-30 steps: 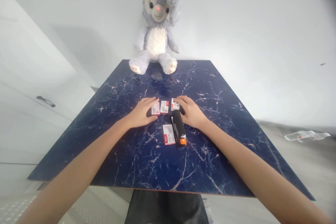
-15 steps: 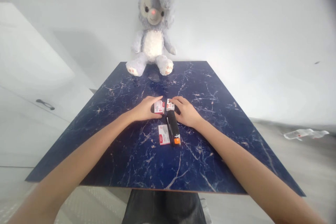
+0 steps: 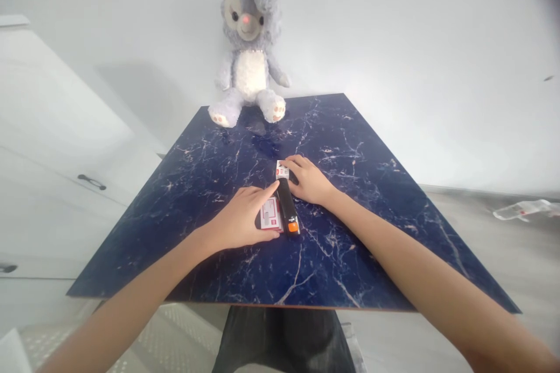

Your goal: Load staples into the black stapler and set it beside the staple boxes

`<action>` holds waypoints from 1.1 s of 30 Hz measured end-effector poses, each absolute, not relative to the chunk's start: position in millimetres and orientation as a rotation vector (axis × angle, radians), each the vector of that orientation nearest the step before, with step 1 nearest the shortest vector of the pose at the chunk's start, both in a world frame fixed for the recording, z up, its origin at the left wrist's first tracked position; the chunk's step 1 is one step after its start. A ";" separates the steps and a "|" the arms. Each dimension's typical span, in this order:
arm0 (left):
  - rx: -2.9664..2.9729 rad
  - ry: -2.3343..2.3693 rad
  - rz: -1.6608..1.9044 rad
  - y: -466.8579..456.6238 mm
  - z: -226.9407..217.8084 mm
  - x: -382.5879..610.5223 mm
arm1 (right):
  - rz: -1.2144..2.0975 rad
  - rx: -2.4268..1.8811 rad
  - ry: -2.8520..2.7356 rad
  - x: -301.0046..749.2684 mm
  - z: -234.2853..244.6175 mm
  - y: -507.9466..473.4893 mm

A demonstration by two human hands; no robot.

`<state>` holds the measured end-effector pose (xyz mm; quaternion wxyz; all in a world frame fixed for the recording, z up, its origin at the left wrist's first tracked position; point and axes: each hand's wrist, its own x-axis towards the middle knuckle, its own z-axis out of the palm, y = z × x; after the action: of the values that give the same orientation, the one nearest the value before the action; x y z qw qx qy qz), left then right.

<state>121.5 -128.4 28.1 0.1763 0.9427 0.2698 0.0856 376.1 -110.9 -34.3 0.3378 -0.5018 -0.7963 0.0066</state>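
A black stapler (image 3: 286, 201) with an orange piece at its near end lies lengthwise in the middle of the table. Left of it, my left hand (image 3: 245, 215) curves its thumb and fingers around a small red-and-white box (image 3: 270, 214). Another flat red-and-white packet shows only as a sliver along that box's right edge. At the stapler's far end stands a small white box with red print (image 3: 282, 169). My right hand (image 3: 310, 179) grips this one from the right, fingertips on its top.
The dark blue marble-patterned table (image 3: 210, 175) has a grey plush rabbit (image 3: 251, 41) sitting at its far edge against the wall. White cabinets (image 3: 56, 157) stand to the left. Clear plastic packaging (image 3: 525, 208) lies off to the right, beyond the table edge.
My left hand has brought its red-and-white box nearer to me, onto the spot of the flat packet beside the stapler. My right hand stays at the white box. The view has shifted slightly.
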 end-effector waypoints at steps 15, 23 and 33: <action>2.468 0.944 0.234 -144.9 24.9 128.1 | 0.022 -1.357 -2.075 375.7 -32.3 -112.9; 2.390 1.176 0.252 -152.3 22.1 122.5 | 0.004 -1.358 -2.092 377.2 -33.8 -111.8; 2.359 1.114 0.353 -157.4 8.7 113.9 | 0.019 -1.343 -2.092 377.0 -35.5 -111.2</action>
<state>113.9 -157.4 8.7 0.2519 0.8672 0.4095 0.1296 377.0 -111.2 -35.5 0.3220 -0.5115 -0.7966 0.0071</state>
